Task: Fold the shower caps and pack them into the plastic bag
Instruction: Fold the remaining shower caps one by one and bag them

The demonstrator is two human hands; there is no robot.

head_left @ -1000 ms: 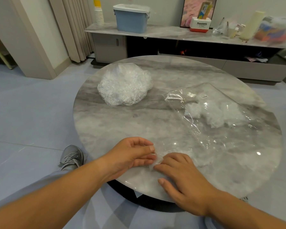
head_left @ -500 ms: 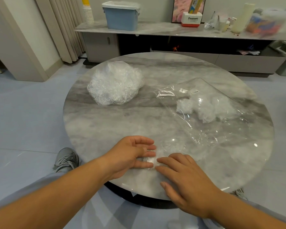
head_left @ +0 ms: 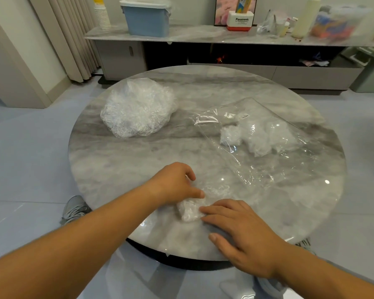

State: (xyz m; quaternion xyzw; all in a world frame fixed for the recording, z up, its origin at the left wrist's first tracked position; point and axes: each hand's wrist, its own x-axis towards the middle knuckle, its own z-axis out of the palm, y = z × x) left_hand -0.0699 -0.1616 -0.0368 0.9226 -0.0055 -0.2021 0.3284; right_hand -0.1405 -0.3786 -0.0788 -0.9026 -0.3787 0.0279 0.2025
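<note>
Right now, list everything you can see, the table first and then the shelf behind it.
round table: one, grey marble, centre
loose shower caps: one heap, clear, far left on table
plastic bag: one, clear, right on table, folded caps inside
folded shower cap: one, whitish, near edge, between both hands
storage box: one, blue, on shelf
paper cups: one stack, white, left of box
shoe: one, grey, floor
left hand: on cap
right hand: flat on cap
</note>
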